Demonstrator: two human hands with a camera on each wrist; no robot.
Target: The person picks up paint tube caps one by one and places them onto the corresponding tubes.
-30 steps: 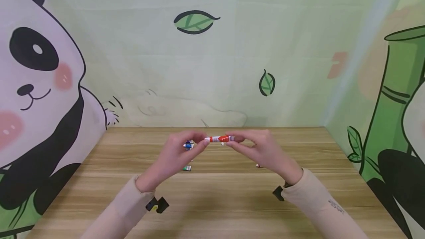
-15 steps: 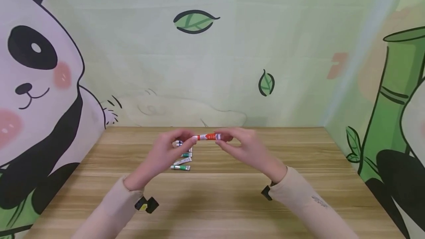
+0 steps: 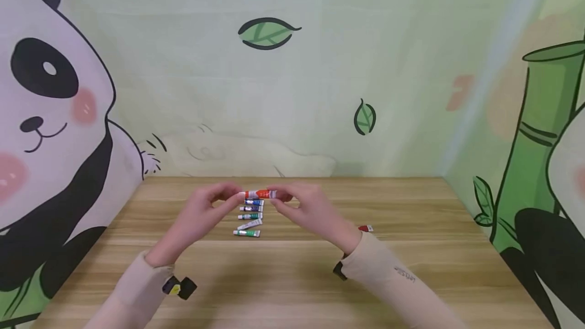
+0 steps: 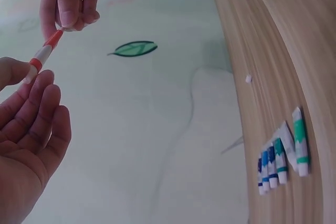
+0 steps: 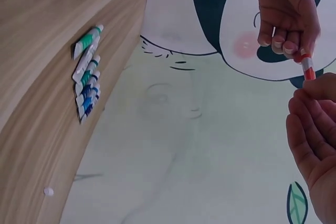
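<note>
A small orange-red and white paint tube (image 3: 259, 194) is held level above the far part of the table, one end in each hand. My left hand (image 3: 201, 215) pinches its white-capped end between thumb and fingers. The flat crimped end is pinched by my right hand (image 3: 315, 215). In the left wrist view the tube (image 4: 44, 55) slants between the two hands, well away from the tabletop. Beneath it on the table lies a column of several paint tubes, among them a blue tube (image 3: 253, 202), a white tube (image 3: 250, 224) and a green tube (image 3: 247, 233).
A dark red tube (image 3: 365, 228) lies to the right, partly behind my right wrist. A small white piece (image 4: 249, 78) rests on the wooden table (image 3: 292, 278) near its back edge. Behind the table stands a wall printed with pandas and leaves (image 3: 266, 33).
Both hands have moved left together, carrying the orange-red paint tube over the column of tubes. More of that column and of the dark red tube at the right now shows.
</note>
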